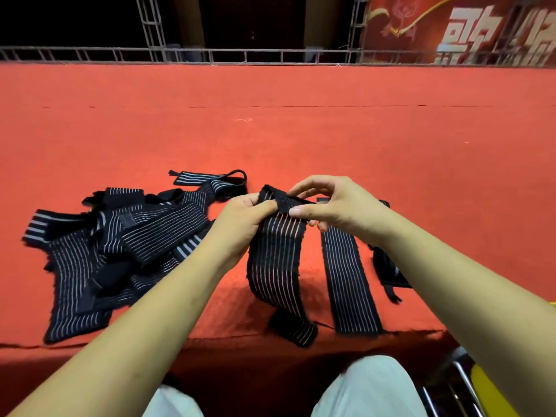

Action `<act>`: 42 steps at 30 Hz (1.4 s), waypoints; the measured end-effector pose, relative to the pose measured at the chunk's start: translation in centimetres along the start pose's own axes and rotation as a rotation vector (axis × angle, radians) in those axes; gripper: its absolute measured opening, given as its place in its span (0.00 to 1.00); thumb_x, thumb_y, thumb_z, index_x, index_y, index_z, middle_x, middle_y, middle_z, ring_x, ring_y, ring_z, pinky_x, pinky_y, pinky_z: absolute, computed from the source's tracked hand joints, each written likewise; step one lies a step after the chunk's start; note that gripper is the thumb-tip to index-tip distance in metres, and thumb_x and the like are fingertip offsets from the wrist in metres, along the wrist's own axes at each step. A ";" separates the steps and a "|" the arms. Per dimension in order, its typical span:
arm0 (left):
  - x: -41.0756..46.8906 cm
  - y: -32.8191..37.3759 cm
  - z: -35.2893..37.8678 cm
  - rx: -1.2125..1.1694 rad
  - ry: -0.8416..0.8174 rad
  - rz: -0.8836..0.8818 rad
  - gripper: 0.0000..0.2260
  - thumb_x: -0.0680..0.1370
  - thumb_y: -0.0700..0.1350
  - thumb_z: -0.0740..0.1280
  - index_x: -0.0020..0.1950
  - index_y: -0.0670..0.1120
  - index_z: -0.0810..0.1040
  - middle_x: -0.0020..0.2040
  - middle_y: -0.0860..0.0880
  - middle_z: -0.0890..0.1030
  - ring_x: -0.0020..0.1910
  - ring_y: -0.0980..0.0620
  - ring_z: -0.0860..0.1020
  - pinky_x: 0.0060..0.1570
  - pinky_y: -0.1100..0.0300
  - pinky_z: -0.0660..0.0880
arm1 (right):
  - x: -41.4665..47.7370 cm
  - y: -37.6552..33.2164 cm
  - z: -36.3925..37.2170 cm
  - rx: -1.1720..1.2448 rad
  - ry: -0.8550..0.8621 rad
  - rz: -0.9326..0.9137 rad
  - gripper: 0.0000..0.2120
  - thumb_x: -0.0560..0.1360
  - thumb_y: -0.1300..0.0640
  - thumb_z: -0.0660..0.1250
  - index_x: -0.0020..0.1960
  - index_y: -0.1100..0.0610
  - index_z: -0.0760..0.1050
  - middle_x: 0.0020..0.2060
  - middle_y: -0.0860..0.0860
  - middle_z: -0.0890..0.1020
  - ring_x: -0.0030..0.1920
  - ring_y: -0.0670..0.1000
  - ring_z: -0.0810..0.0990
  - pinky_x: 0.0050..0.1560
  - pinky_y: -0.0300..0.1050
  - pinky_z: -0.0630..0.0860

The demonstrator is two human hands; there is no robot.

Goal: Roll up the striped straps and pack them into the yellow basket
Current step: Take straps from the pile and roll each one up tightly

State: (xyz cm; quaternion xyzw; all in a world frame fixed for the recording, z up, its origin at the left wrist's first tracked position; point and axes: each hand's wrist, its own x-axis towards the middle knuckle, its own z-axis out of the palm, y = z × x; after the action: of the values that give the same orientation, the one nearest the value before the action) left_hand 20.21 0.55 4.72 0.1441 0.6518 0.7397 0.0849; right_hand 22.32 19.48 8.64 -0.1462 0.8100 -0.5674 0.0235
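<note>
A black strap with thin pale stripes [276, 266] hangs from both my hands above the red carpeted platform. My left hand [240, 224] grips its upper left edge. My right hand [331, 206] pinches the folded top end between thumb and fingers. Its lower end curls on the platform edge. A second strap [349, 281] lies flat just right of it. A heap of several more striped straps [120, 242] lies to the left. A sliver of the yellow basket [493, 395] shows at the bottom right, mostly hidden by my right forearm.
The red platform [301, 130] stretches far ahead to a metal truss rail [210, 55]. Another dark strap [388, 266] peeks out beside my right forearm. My knees in pale trousers [361, 386] sit below the platform edge.
</note>
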 end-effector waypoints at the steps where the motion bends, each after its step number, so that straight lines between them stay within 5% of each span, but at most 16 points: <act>1: 0.0 -0.1 0.0 0.010 0.000 -0.008 0.08 0.78 0.39 0.67 0.52 0.37 0.83 0.46 0.42 0.84 0.45 0.49 0.80 0.43 0.58 0.74 | -0.1 0.0 0.1 -0.068 0.016 -0.026 0.12 0.72 0.59 0.76 0.54 0.58 0.81 0.41 0.51 0.83 0.30 0.46 0.75 0.30 0.38 0.71; 5: -0.1 -0.7 -0.4 -0.010 0.025 -0.046 0.10 0.80 0.40 0.66 0.56 0.34 0.82 0.53 0.33 0.83 0.49 0.45 0.79 0.50 0.53 0.71 | -0.3 0.4 -0.2 -0.286 -0.002 -0.074 0.12 0.71 0.53 0.78 0.53 0.51 0.82 0.27 0.52 0.70 0.27 0.46 0.61 0.30 0.42 0.57; 10: -0.5 -1.1 -0.8 0.008 -0.054 -0.068 0.09 0.79 0.41 0.68 0.55 0.39 0.83 0.50 0.42 0.85 0.48 0.50 0.82 0.50 0.58 0.75 | 0.0 1.2 -0.4 -0.040 0.154 -0.041 0.07 0.77 0.58 0.71 0.48 0.63 0.81 0.31 0.53 0.83 0.30 0.47 0.80 0.30 0.40 0.73; 14: -0.7 -1.7 -1.3 0.097 -0.095 -0.064 0.06 0.77 0.42 0.72 0.52 0.41 0.83 0.49 0.44 0.85 0.48 0.49 0.81 0.55 0.52 0.73 | 0.7 2.6 -1.5 0.013 0.276 0.031 0.07 0.79 0.56 0.68 0.44 0.57 0.78 0.33 0.52 0.83 0.30 0.53 0.83 0.31 0.43 0.77; 18: -1.0 -1.5 -1.6 0.177 -0.124 -0.057 0.21 0.71 0.51 0.75 0.53 0.35 0.79 0.51 0.38 0.84 0.49 0.46 0.80 0.56 0.45 0.72 | 1.1 3.0 -2.2 -0.246 0.301 -0.021 0.07 0.78 0.55 0.71 0.43 0.58 0.82 0.28 0.46 0.78 0.29 0.43 0.74 0.32 0.34 0.70; 21: -1.3 -1.3 -1.8 0.253 -0.153 -0.052 0.26 0.70 0.55 0.74 0.56 0.35 0.78 0.55 0.34 0.82 0.50 0.44 0.81 0.62 0.35 0.71 | 1.0 2.5 -2.5 -0.143 0.266 -0.002 0.07 0.77 0.58 0.71 0.45 0.62 0.81 0.23 0.44 0.76 0.23 0.41 0.69 0.26 0.32 0.65; 25: -1.2 -1.6 -2.1 0.264 -0.161 -0.012 0.20 0.72 0.53 0.73 0.54 0.38 0.80 0.53 0.36 0.83 0.51 0.46 0.80 0.58 0.43 0.74 | 0.8 1.4 -2.5 0.185 0.136 0.028 0.05 0.76 0.61 0.71 0.47 0.64 0.81 0.33 0.53 0.82 0.32 0.48 0.78 0.35 0.39 0.78; 29: -1.3 -1.7 -1.8 -0.010 -0.240 -0.056 0.20 0.71 0.57 0.69 0.57 0.47 0.80 0.54 0.48 0.82 0.54 0.50 0.79 0.53 0.50 0.76 | 0.3 -0.2 -1.9 0.489 -0.017 0.039 0.09 0.76 0.57 0.69 0.45 0.65 0.78 0.38 0.56 0.81 0.39 0.53 0.79 0.46 0.45 0.77; 32: -0.8 -1.5 -1.3 -0.041 -0.248 -0.005 0.32 0.69 0.61 0.74 0.69 0.53 0.71 0.68 0.53 0.77 0.68 0.54 0.75 0.62 0.51 0.76 | -0.1 -1.2 -1.2 0.398 -0.176 0.007 0.04 0.73 0.67 0.69 0.42 0.63 0.74 0.37 0.57 0.77 0.35 0.50 0.78 0.38 0.39 0.75; 34: -0.7 -1.4 -0.9 0.006 -0.300 0.013 0.32 0.69 0.58 0.76 0.71 0.53 0.71 0.70 0.53 0.76 0.71 0.54 0.72 0.68 0.52 0.71 | -0.1 -1.6 -0.9 0.329 -0.268 0.002 0.10 0.72 0.75 0.66 0.46 0.62 0.74 0.40 0.58 0.77 0.36 0.49 0.79 0.38 0.38 0.77; 38: -1.0 -1.3 -0.1 0.082 -0.303 0.038 0.19 0.75 0.43 0.73 0.66 0.43 0.76 0.64 0.44 0.81 0.65 0.48 0.77 0.66 0.55 0.73 | 0.1 -1.7 -1.4 0.258 -0.267 0.000 0.20 0.72 0.80 0.64 0.56 0.60 0.76 0.53 0.59 0.79 0.44 0.50 0.78 0.46 0.41 0.78; 42: -1.1 -1.4 0.2 0.057 -0.162 0.119 0.15 0.74 0.41 0.71 0.61 0.41 0.80 0.56 0.45 0.84 0.57 0.50 0.81 0.62 0.55 0.76 | 0.0 -0.8 -1.9 0.058 -0.138 0.018 0.20 0.71 0.72 0.72 0.61 0.61 0.78 0.56 0.57 0.82 0.47 0.48 0.79 0.56 0.44 0.77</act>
State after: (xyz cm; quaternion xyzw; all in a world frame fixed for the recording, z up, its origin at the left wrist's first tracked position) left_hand 21.27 0.59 3.28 0.2441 0.6538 0.7106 0.0890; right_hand 22.06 20.98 10.10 -0.1770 0.7911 -0.5788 0.0886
